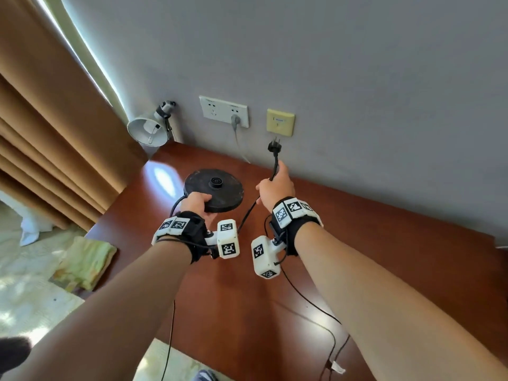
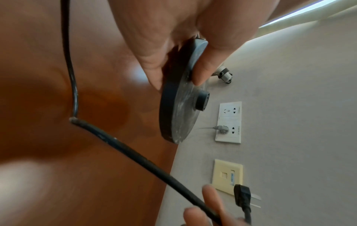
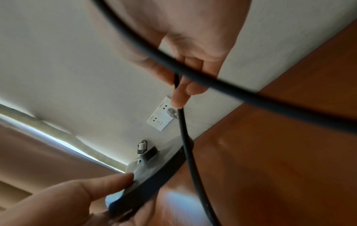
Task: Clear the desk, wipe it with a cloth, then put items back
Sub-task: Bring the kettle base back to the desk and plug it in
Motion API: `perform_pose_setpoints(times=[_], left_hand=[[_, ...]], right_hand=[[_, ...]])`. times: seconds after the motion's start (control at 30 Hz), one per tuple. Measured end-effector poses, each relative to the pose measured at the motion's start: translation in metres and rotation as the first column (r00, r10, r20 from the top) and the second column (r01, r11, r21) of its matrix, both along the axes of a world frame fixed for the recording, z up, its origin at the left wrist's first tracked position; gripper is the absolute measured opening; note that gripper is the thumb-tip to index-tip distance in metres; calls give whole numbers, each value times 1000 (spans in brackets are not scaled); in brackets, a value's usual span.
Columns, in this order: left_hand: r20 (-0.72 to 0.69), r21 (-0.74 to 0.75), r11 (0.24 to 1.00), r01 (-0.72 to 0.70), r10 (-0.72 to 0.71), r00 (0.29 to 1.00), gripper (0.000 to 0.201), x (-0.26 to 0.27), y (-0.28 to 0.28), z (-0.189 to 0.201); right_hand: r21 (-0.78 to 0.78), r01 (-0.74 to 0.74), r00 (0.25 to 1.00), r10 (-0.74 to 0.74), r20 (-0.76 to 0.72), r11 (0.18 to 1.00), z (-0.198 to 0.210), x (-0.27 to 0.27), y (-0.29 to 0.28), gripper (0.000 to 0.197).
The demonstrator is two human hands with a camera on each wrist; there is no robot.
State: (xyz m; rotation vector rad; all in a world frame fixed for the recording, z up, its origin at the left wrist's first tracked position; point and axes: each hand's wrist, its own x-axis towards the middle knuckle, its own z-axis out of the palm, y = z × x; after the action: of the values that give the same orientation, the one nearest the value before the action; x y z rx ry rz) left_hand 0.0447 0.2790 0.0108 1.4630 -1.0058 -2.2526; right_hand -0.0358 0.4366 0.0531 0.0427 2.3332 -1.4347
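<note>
Holding the black kettle base [image 1: 214, 189] by its near rim, my left hand [image 1: 196, 203] has the thumb on the top face and the other fingers [image 2: 152, 67] curled under it. The base sits above the tabletop [image 1: 357, 243], near its back left corner; whether it is touching the surface I cannot tell. The round connector on its top face points up.

My right hand [image 1: 275, 188] is raised close to the wall [image 1: 330, 64]. Its fingers [image 3: 178, 97] pinch the black power cord [image 1: 247, 213] just below the plug [image 1: 274, 146]. The plug stands upright above the hand, prongs up, free of any socket and just below the yellow wall plate [image 1: 280, 122].

From the right hand the cord drops in a loop toward the base.

The white double socket [image 1: 224, 111] is on the wall behind the base, with a grey plug [image 1: 235, 120] seated in its right outlet. A clamp lamp [image 1: 149, 127] is beside the curtain [image 1: 41, 119]. A green cloth [image 1: 86, 262] lies on the floor, left of the tabletop.
</note>
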Motion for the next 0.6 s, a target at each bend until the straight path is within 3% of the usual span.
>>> perform_pose_setpoints(times=[0.27, 0.43, 0.6], left_hand=[[120, 50, 992, 119, -124, 985, 41, -44, -86, -61], [173, 109, 968, 224, -241, 955, 43, -61, -141, -78], [221, 119, 967, 225, -247, 943, 39, -63, -191, -96]], right_hand=[[57, 102, 994, -103, 19, 993, -35, -27, -60, 76], [88, 162, 985, -167, 48, 983, -30, -45, -104, 71], [152, 161, 987, -163, 4, 975, -37, -60, -161, 54]])
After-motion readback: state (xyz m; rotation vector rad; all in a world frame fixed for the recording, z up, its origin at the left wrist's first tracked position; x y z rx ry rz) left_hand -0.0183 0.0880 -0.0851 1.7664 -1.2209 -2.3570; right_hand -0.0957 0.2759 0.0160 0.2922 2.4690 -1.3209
